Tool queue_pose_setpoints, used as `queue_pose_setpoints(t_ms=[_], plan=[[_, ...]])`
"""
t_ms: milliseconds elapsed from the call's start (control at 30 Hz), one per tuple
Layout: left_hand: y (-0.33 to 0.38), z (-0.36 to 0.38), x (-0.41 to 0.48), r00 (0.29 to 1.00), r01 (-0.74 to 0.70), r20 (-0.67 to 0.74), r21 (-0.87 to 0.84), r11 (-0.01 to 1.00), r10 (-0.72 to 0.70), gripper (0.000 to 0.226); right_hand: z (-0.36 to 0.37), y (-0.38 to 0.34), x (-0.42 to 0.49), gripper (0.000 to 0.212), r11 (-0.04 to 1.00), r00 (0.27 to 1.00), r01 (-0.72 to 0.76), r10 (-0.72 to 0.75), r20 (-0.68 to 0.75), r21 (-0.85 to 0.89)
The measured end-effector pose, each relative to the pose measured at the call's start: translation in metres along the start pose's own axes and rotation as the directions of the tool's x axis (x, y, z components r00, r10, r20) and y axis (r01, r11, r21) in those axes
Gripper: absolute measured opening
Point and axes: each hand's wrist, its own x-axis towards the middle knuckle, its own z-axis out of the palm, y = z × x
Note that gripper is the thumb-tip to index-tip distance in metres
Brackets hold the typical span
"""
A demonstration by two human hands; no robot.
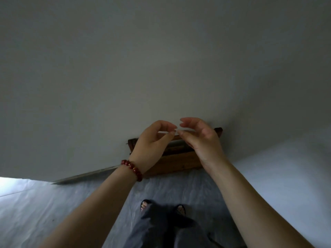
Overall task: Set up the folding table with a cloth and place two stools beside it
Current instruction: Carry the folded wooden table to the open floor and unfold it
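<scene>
the folded wooden table (pixel 176 161) leans against the wall (pixel 161 59), just behind and below both hands. the left hand (pixel 152 142) and right hand (pixel 200 138) are raised in front of it, fingers (pixel 170 127) curled with tips nearly meeting, loosely apart and gripping nothing visible. a red bead bracelet (pixel 132 169) circles the left wrist. below the fingers, two sandalled feet (pixel 145 204) stand on the grey floor (pixel 53 203).

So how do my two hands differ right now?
The left hand has a red bead bracelet at its wrist; the right hand has a bare wrist. The left fingers curl closer together; the right spread looser. Both are raised before the wall, fingertips nearly meeting, apparently holding nothing.
</scene>
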Motion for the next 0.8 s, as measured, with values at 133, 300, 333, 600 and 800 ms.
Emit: queue_pose_setpoints(t_ms=[133,300,333,600,800], plan=[[-0.027,0.004,0.019,1.000,0.020,0.015,0.096,0.995,-0.022,0.014,-0.008,0.030,0.020,0.025,0.998,0.998,-0.067,0.067,-0.015,0.007],[-0.074,0.006,0.039,0.997,0.060,0.037,0.132,0.989,-0.065,0.018,-0.016,0.079,0.046,0.030,0.991,0.993,-0.115,0.115,-0.015,-0.068],[-0.084,0.006,0.044,0.996,0.074,0.040,0.137,0.988,-0.080,0.018,-0.016,0.088,0.051,0.031,0.987,0.992,-0.126,0.125,-0.016,-0.096],[-0.169,0.023,0.104,0.976,0.135,0.114,0.352,0.926,-0.186,0.013,-0.009,0.171,0.113,0.027,0.924,0.987,-0.144,0.160,0.015,-0.355],[-0.219,0.051,0.141,0.974,0.098,0.133,0.481,0.871,-0.183,0.020,-0.008,0.221,0.145,0.020,0.861,0.986,-0.085,0.146,0.084,-0.501]])
